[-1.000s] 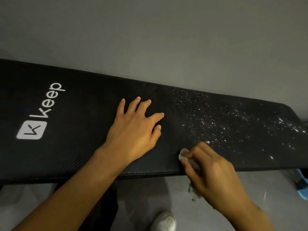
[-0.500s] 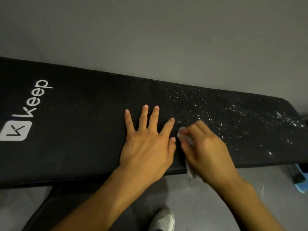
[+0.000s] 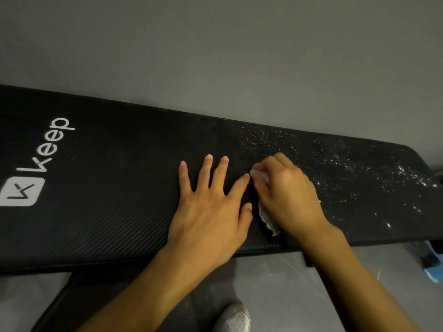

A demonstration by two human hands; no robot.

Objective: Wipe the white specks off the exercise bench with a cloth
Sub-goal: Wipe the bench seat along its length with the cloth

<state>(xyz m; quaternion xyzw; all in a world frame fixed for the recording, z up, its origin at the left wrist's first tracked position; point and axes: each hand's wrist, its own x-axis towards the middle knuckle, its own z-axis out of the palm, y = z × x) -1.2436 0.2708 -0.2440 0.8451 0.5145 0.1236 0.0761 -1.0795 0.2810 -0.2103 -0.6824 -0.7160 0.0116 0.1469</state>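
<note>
In the head view we look down on a long black exercise bench [image 3: 119, 188] that crosses the picture from 9 o'clock to 3 o'clock. Its far edge is close to a plain grey wall [image 3: 215, 56]. The padding has a fine diagonal rib pattern. Near the 9 o'clock end we read a white "Keep" logo [image 3: 48, 152] with a square mark beside it. The white specks [image 3: 347, 168] lie on the half toward 3 o'clock, thin near the middle of the bench and denser toward its far right end.

The left hand [image 3: 211, 212] lies flat on the padding near the middle of the bench, palm down. Its fingers are straight and spread, pointing toward 12 o'clock, and it holds nothing. Just at 3 o'clock from it, almost touching its index finger, is the right hand [image 3: 287, 195]. Its fingers are curled around a small white cloth [image 3: 267, 219] and press it on the padding, at the border where the specks begin. One piece of the cloth shows under the fingertips, and another piece sticks out below the palm toward 6 o'clock.

Below the near edge of the bench we see a dim grey floor [image 3: 275, 283]. At 6 o'clock a white shoe [image 3: 235, 319] stands on it. At 4 o'clock, at the edge of the picture, there is a light blue object [image 3: 434, 274], and we cannot tell what it is
</note>
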